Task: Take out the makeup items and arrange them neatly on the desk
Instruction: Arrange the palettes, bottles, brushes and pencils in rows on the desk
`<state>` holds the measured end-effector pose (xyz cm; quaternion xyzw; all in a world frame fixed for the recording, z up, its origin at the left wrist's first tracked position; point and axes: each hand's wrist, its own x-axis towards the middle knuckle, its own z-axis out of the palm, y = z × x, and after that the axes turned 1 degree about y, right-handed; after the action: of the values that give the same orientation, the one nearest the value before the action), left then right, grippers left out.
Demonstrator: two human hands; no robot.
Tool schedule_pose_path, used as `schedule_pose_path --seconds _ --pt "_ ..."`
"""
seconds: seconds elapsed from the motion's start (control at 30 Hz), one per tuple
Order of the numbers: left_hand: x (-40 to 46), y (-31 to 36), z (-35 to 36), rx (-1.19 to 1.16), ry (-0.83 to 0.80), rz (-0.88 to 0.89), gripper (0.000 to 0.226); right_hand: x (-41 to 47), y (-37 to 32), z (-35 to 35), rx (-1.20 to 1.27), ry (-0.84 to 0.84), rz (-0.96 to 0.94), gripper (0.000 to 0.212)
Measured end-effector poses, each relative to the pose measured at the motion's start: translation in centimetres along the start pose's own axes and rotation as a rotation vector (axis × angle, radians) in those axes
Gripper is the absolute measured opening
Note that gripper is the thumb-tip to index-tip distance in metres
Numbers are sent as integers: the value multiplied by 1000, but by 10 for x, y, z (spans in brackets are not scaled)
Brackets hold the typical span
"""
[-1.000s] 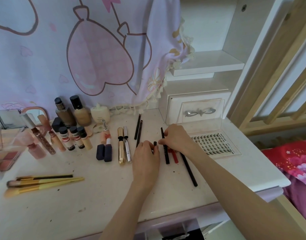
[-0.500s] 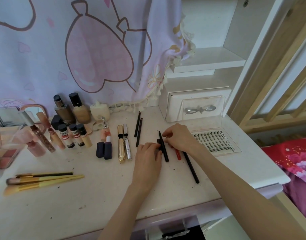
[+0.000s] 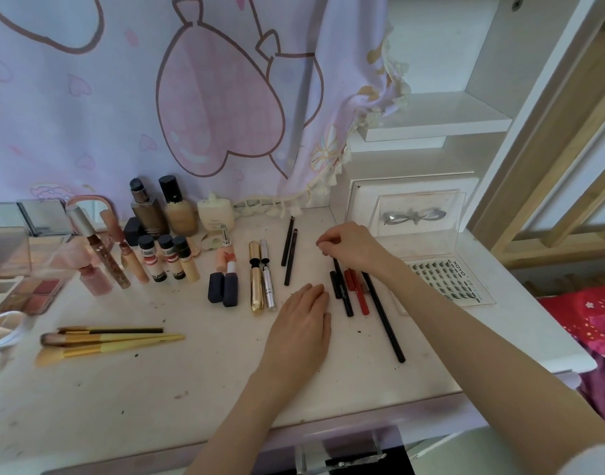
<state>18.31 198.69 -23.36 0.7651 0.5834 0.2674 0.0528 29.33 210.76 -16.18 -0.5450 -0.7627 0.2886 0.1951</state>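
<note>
We see the left hand (image 3: 299,332) lying palm down on the white, scuffed bench (image 3: 191,382), its fingers (image 3: 311,293) stretched flat and together, gripping nothing. Just to its right lie a short black pencil (image 3: 335,286), a longer black pencil with pale lettering (image 3: 344,293), two red pencils (image 3: 357,291) and a long thin black pencil (image 3: 385,320), all side by side and roughly parallel. The right hand (image 3: 350,246) hovers over their far ends, fingers (image 3: 325,243) curled and pinched together; whether they hold anything we cannot tell. Left of the left hand stand a gold tube (image 3: 256,282) and a silver tube (image 3: 267,279) laid flat, then two dark navy lipsticks (image 3: 223,289). Two slim dark pencils (image 3: 289,253) lie farther back. Three gold-handled brushes (image 3: 109,342) lie near the left edge. A clear tray of false lashes (image 3: 445,279) sits to the right.
</note>
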Motion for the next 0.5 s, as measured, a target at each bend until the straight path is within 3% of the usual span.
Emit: schedule_pose_path --seconds 0.3,0.5 --pt "-2 0 2 39 39 22 40 43 -19 29 -176 -165 -76 27" --pt "-1 -1 2 9 49 29 39 44 -16 40 -308 -132 -14 28"
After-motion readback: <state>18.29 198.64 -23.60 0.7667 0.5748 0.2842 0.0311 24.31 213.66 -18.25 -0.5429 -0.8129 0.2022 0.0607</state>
